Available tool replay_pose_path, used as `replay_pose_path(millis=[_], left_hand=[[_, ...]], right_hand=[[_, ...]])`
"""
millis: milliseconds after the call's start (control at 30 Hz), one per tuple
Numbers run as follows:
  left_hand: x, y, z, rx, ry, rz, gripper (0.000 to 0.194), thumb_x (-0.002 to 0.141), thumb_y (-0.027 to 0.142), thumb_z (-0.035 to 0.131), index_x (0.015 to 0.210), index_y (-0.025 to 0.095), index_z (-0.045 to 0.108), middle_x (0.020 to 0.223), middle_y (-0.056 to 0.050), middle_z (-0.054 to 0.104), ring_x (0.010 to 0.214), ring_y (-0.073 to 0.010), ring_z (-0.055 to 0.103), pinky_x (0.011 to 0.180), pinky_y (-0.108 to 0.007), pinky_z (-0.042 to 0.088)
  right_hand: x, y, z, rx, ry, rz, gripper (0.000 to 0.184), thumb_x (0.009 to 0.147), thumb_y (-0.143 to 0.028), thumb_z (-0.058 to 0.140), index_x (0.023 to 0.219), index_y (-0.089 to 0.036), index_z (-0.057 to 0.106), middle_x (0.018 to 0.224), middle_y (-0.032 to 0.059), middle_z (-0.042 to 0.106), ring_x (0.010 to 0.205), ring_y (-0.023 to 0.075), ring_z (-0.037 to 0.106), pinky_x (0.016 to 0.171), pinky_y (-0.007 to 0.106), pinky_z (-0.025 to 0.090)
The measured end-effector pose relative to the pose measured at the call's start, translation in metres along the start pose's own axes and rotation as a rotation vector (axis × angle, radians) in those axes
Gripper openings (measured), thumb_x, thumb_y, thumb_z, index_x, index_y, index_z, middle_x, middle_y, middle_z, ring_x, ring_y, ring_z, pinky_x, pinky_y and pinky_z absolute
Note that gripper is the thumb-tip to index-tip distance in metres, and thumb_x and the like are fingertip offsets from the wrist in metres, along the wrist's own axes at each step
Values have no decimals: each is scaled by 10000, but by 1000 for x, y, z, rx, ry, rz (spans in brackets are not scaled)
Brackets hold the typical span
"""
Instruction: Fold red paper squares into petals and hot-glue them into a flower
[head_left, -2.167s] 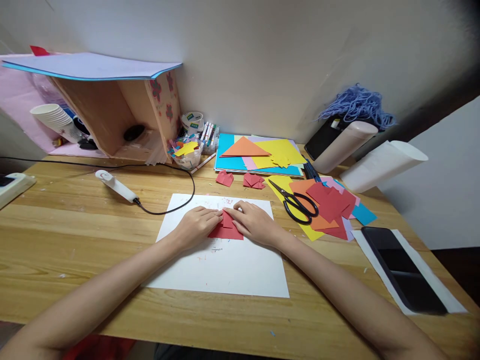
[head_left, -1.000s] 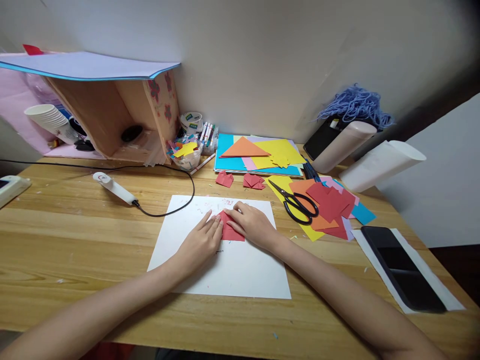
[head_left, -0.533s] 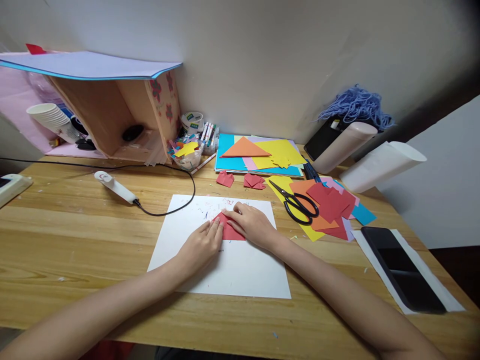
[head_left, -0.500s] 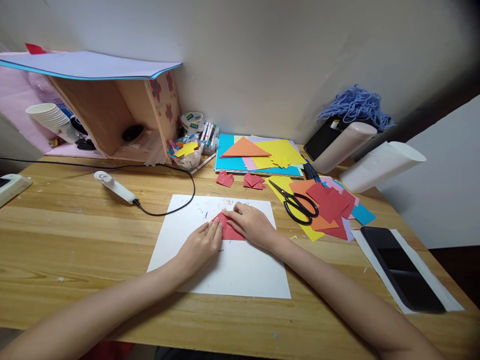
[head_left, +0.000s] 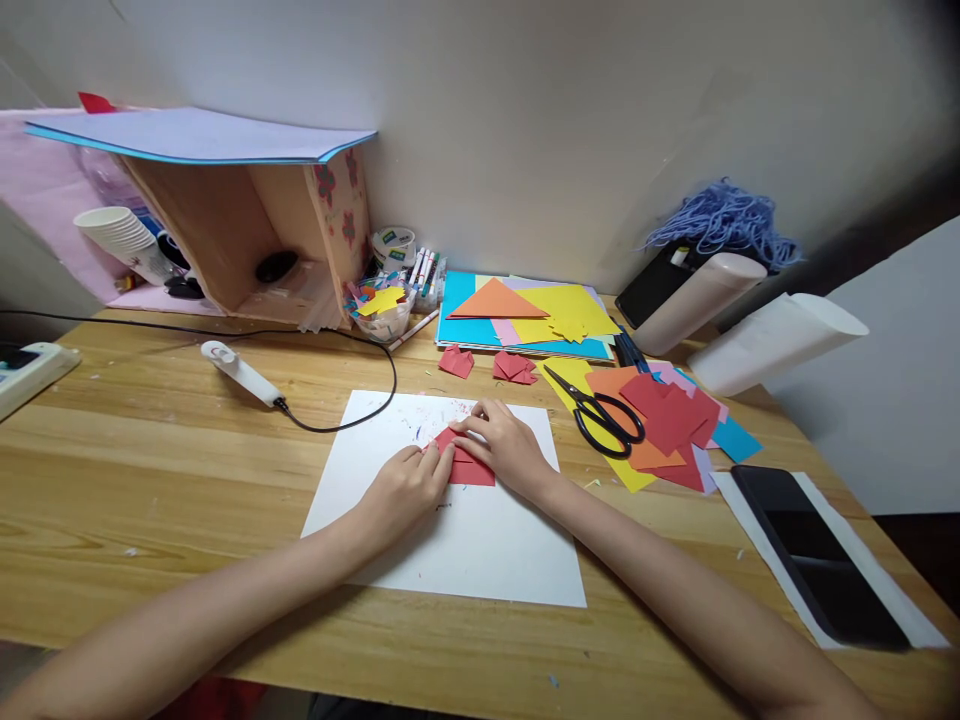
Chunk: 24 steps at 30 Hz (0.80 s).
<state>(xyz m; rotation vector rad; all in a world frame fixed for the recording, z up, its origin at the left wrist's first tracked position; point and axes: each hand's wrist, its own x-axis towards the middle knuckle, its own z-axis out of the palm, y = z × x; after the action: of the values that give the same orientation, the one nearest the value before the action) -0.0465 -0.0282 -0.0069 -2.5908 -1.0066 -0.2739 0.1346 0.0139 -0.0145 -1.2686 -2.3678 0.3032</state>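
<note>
Touching folded red paper (head_left: 474,474) at frame center, the left hand (head_left: 409,487) and right hand (head_left: 508,447) are half-curled, grip unclear; labels (head_left: 400,254) on a tape roll (head_left: 394,246), upper center, are illegible.

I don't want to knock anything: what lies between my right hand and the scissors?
The head view shows a strip of white sheet beside your right hand, then wooden table before the scissors.

Left hand (head_left: 405,492) and right hand (head_left: 508,450), curled palm-down, nearly meet, perhaps even touching.
</note>
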Motion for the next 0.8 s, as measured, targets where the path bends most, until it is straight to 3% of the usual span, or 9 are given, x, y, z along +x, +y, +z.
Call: replay_pose_path(millis=[133, 300, 567, 800], left_hand=[[-1, 0, 1, 25, -38, 58, 264, 824, 62, 340, 1013, 74, 524, 764, -98, 610, 623, -166, 561, 633, -310, 425], [-1, 2, -1, 54, 3, 95, 240, 849, 100, 342, 997, 68, 529, 895, -157, 622, 640, -171, 579, 628, -315, 421], [3, 2, 1, -12, 72, -27, 274, 880, 190, 349, 675, 129, 520, 596, -57, 548, 488, -145, 486, 508, -293, 358], [1, -2, 4, -101, 35, -42, 212, 859, 175, 374, 700, 137, 509, 664, -75, 533, 596, -172, 480, 574, -323, 376]], right_hand=[[-1, 2, -1, 20, -9, 1, 217, 804, -364, 551, 965, -228, 604, 885, 52, 515, 814, 161, 493, 631, 253, 407], [-1, 2, -1, 15, -16, -6, 263, 795, -405, 549, 982, -227, 598, 883, 55, 510, 817, 168, 484, 638, 261, 405], [-2, 1, 1, -147, -12, -107, 231, 872, -334, 440, 988, -214, 600, 860, 67, 515, 786, 167, 452, 618, 258, 372], [-5, 7, 4, -192, -12, -294, 276, 902, -218, 382, 1107, -239, 565, 913, 72, 555, 824, 171, 450, 687, 282, 377]])
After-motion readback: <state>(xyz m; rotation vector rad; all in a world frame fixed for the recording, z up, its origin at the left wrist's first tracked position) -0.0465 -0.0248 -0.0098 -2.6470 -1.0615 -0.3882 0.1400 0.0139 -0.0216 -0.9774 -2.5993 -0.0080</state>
